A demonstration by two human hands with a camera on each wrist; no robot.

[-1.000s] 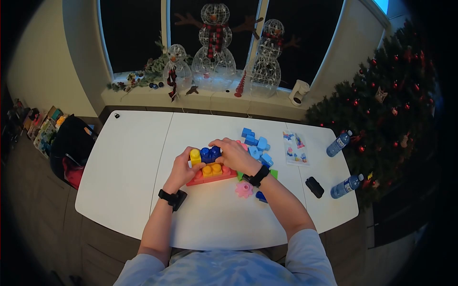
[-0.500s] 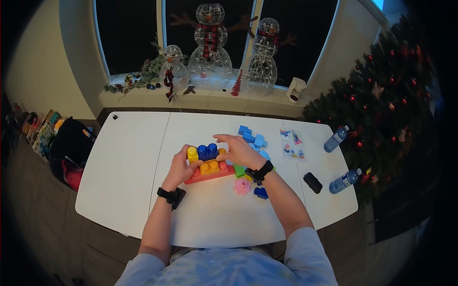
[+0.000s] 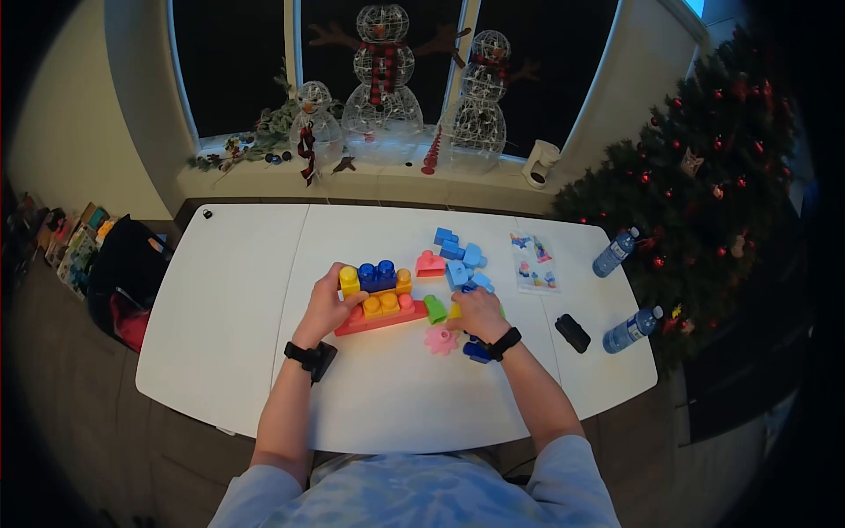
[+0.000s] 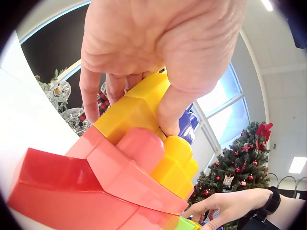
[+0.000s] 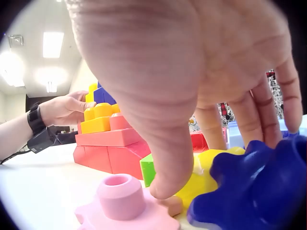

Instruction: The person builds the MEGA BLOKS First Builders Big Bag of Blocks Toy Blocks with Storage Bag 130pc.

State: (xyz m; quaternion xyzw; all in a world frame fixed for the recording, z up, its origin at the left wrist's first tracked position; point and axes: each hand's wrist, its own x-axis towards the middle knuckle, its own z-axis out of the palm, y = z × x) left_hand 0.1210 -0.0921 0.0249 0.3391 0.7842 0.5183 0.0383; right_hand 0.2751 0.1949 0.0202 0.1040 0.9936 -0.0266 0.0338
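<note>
A stepped structure of toy building blocks stands on the table, with a red base [image 3: 378,325], a middle row of orange-yellow and coral blocks, and a dark blue block [image 3: 378,282] on top. My left hand [image 3: 326,310] grips its left end, thumb on the near side of the yellow block [image 4: 127,115] and fingers behind. Right of the structure, my right hand [image 3: 480,315] reaches down over loose pieces, its fingers spread and pointing down. Thumb and fingers come down around a yellow piece [image 5: 195,188], beside a dark blue gear [image 5: 244,184] and a pink gear [image 5: 122,201].
Light blue blocks [image 3: 453,250] and a coral arched block [image 3: 429,264] lie behind my right hand; a green block [image 3: 436,309] sits by the base. Farther right are a picture sheet [image 3: 533,264], a black case [image 3: 572,334] and two water bottles [image 3: 632,329].
My right hand has left the top of the structure and moved right and nearer, down to the loose pieces. An orange-yellow block shows at the top right end. My left hand keeps its hold.
</note>
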